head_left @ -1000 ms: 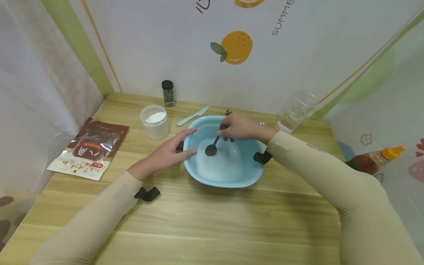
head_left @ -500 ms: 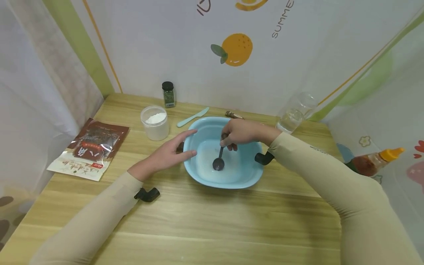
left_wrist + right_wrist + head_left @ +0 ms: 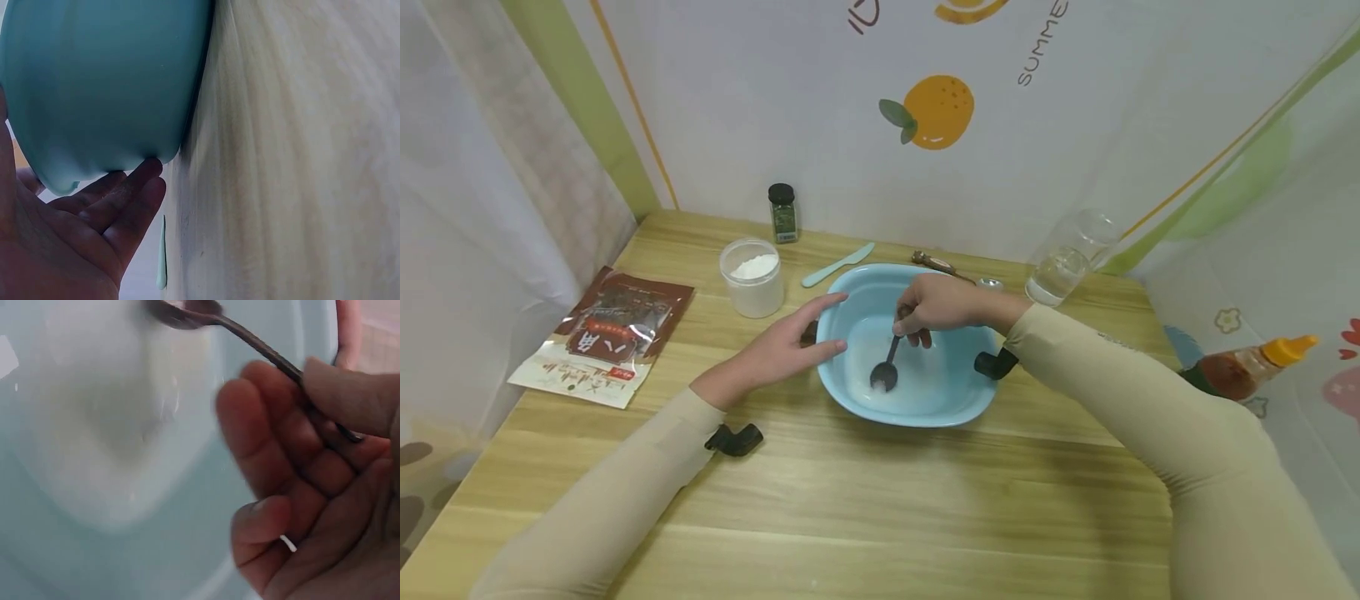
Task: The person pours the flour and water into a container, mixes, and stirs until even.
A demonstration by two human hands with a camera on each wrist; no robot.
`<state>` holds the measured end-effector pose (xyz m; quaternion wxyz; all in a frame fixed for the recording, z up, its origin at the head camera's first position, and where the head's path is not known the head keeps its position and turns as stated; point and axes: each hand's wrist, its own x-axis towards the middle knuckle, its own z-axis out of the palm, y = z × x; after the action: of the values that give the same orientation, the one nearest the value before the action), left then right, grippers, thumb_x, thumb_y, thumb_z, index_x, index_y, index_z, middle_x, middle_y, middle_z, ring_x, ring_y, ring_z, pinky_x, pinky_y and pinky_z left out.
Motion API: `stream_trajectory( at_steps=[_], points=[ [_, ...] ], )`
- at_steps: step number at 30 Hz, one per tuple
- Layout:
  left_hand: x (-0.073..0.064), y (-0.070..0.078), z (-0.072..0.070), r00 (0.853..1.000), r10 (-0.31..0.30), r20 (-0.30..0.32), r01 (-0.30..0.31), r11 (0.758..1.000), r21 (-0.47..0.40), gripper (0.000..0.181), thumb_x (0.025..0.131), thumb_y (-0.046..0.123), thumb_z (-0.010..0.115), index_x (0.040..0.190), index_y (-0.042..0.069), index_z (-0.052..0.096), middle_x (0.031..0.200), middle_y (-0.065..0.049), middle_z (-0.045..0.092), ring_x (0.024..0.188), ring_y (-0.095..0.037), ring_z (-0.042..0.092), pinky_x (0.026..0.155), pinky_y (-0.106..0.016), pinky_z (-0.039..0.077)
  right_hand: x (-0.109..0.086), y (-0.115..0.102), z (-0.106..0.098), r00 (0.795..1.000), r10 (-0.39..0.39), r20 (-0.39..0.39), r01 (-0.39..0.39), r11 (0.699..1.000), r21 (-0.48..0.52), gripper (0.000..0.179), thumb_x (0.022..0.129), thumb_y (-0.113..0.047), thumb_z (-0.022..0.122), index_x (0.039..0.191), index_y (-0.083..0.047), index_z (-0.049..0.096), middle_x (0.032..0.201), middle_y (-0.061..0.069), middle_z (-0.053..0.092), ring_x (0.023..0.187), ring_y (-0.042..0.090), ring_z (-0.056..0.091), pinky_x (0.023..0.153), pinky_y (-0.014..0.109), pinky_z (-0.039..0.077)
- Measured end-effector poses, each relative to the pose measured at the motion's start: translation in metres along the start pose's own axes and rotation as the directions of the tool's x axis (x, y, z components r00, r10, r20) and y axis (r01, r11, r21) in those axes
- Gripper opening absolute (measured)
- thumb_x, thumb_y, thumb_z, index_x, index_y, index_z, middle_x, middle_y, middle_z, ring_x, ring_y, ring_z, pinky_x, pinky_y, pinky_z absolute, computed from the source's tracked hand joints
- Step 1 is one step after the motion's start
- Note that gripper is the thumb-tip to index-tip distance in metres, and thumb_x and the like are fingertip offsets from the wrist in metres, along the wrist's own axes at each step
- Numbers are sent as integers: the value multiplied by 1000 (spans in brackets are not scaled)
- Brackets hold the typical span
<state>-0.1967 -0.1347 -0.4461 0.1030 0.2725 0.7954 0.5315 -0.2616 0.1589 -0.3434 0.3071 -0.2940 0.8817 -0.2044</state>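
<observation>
A light blue plastic basin (image 3: 917, 408) stands on the table, with cloudy whitish liquid (image 3: 917, 387) in its bottom. My left hand (image 3: 778, 346) holds the basin's left side, thumb and forefinger at the rim. In the left wrist view, the other fingers (image 3: 134, 200) of that hand lie against the outer wall. Over the basin my right hand (image 3: 936, 304) pinches the handle of a small dark spoon (image 3: 884, 377) between thumb and fingers. The spoon's bowl is down at the liquid, and the right wrist view shows some liquid in it (image 3: 184, 309).
Behind the basin lie a pale green plastic knife (image 3: 838, 265) and a brown-handled utensil (image 3: 936, 263). A tub of white powder (image 3: 752, 283), a spice jar (image 3: 783, 215) and a brown food pouch (image 3: 610, 333) stand or lie leftward. Rightward are a glass of water (image 3: 1060, 271) and a sauce bottle (image 3: 1240, 371).
The spoon's bowl has moved toward the near side of the basin, then a little to the left. My right hand has shifted slightly with it; the left hand stays on the basin.
</observation>
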Motion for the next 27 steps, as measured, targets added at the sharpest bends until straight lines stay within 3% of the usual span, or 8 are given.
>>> stream_trajectory(
  at_steps=[2,6,8,14,20,25,27],
  points=[
    [1,0,0,1000,2,-4,-2,1000,7,76,110,25,72,175,12,34,163,-22,53,135,-37,66,109,-50,60,-2,2,-3,1000,7,-23,-7,1000,-9,24,110,-20,70,102,-1,83,82,10,78,75,28,76,68,34,49],
    [1,-1,-1,1000,3,-4,-3,1000,2,76,110,25,72,175,13,34,161,-23,54,134,-37,67,108,-50,61,-2,2,-5,986,51,-157,-51,999,5,24,110,-19,69,107,1,83,84,10,79,76,32,76,70,34,51],
    [1,-2,0,1000,-3,-2,3,1000,2,77,110,27,72,175,14,34,160,-22,55,134,-35,67,107,-48,61,0,0,-2,983,50,-176,-47,999,22,25,111,-22,69,110,-1,83,88,10,80,78,31,76,72,34,52],
    [2,-2,0,1000,-14,6,14,1000,-4,77,110,29,72,175,16,33,158,-20,58,133,-33,68,108,-48,60,-1,0,-1,999,18,-43,-17,1000,24,25,111,-23,69,107,-2,83,92,15,80,79,29,77,72,36,51],
    [1,-1,-1,1000,-10,7,10,1000,-7,77,110,26,72,175,13,33,159,-23,57,133,-36,68,108,-50,61,1,3,-3,989,53,-134,-47,997,53,25,111,-21,69,107,0,83,91,16,80,74,27,76,74,36,54],
    [1,-2,0,1000,-15,10,15,1000,-6,77,110,26,71,175,13,32,159,-24,56,134,-36,68,109,-50,60,1,2,0,1000,12,19,-12,999,47,27,111,-25,69,109,-2,82,91,11,80,76,23,76,74,36,53],
    [0,-1,0,1000,-17,5,17,1000,0,76,110,26,71,175,13,33,159,-23,56,133,-36,68,109,-50,60,-1,2,-1,999,25,43,-26,999,29,25,111,-23,69,107,-1,82,88,11,79,75,24,76,73,37,53]
  ],
)
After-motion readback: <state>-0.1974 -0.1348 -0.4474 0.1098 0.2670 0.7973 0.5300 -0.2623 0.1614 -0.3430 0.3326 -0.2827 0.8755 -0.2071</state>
